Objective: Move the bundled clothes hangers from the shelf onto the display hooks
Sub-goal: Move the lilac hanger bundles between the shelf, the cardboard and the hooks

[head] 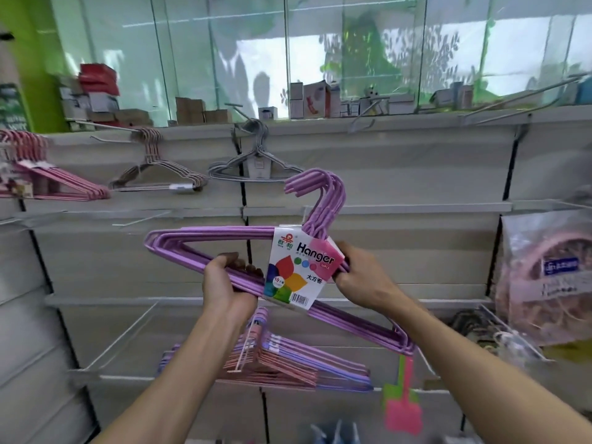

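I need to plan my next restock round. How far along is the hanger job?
Done: pink, beige and grey bundles already hang on upper hooks.

In hand: a purple bundle, tilted, gripped by the left hand on its bar and the right hand beside its label; not yet hooked.

Left: more bundles wait lower down, and an upper-right hook looks free.
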Demonstrator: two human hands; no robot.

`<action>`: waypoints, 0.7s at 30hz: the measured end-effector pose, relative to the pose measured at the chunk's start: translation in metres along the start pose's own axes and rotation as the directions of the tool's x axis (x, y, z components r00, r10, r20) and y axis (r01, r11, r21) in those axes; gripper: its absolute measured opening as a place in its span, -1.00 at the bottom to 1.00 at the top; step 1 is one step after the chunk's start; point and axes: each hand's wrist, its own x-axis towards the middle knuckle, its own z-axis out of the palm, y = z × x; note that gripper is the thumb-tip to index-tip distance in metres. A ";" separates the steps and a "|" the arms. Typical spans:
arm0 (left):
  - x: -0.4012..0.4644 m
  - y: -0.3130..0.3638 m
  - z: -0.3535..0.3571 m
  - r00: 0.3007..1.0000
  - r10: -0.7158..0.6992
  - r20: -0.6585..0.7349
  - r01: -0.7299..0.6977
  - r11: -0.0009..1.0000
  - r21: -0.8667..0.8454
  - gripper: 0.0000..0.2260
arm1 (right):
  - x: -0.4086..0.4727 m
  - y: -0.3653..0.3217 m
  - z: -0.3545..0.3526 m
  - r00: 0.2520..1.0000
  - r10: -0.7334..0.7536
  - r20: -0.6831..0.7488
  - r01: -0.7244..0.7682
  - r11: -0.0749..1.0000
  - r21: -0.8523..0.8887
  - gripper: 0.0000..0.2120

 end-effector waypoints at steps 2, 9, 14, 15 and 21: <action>0.003 0.010 -0.008 0.999 -0.028 0.031 0.029 1.000 -0.013 -0.83 | 0.002 -0.004 0.010 1.000 -0.002 -0.008 0.001 1.000 -0.027 -0.87; 0.023 0.019 -0.038 0.988 -0.143 0.053 0.145 0.988 -0.044 -0.88 | -0.004 -0.001 0.037 0.998 0.057 0.001 -0.057 0.995 -0.077 -0.84; 0.041 0.009 -0.051 0.972 -0.233 -0.041 0.230 0.971 -0.067 -0.86 | -0.012 0.018 0.045 0.992 0.126 -0.003 -0.125 0.981 -0.150 -0.69; 0.046 0.004 -0.053 0.967 -0.250 -0.045 0.246 0.967 -0.066 -0.85 | -0.011 0.022 0.045 0.991 0.135 -0.001 -0.133 0.978 -0.160 -0.69; 0.086 -0.028 -0.053 0.949 -0.309 -0.063 0.306 0.951 -0.056 -0.94 | 0.009 0.052 0.037 0.991 0.137 -0.001 -0.135 0.974 -0.183 -0.63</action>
